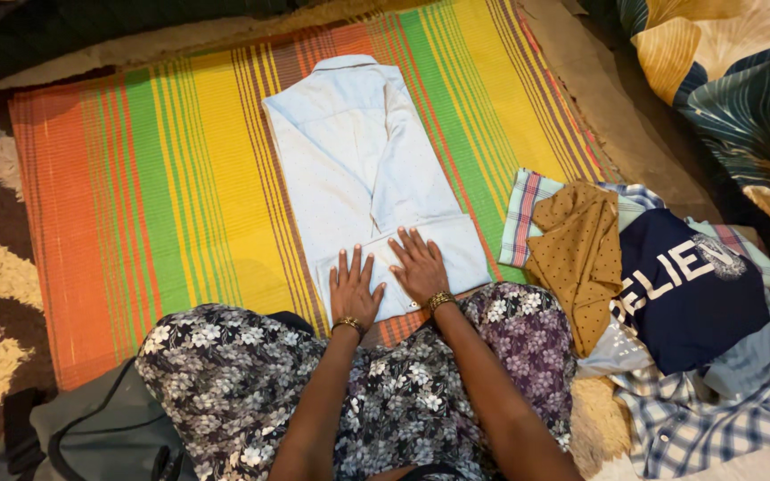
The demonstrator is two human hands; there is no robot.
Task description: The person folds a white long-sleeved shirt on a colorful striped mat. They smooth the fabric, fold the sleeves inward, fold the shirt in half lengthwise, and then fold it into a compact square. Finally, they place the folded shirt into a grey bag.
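Folded shirt (363,169) on the striped mat (153,178), collar pointing away.
Long axis runs near to far (tilted slightly left); left hand (352,289) and right hand (419,265) press flat, fingers spread, on its near hem.

Warm indoor light falls from above onto my striped mat (162,178), so its orange, yellow and green bands look saturated and the pale blue shirt (358,160) is bright without glare. My hands (385,281) cast only thin, soft shadows on the cloth, and the middle is sharp enough to show the weave. The top left corner sinks into darkness, and the mat's edges bow slightly toward the borders.
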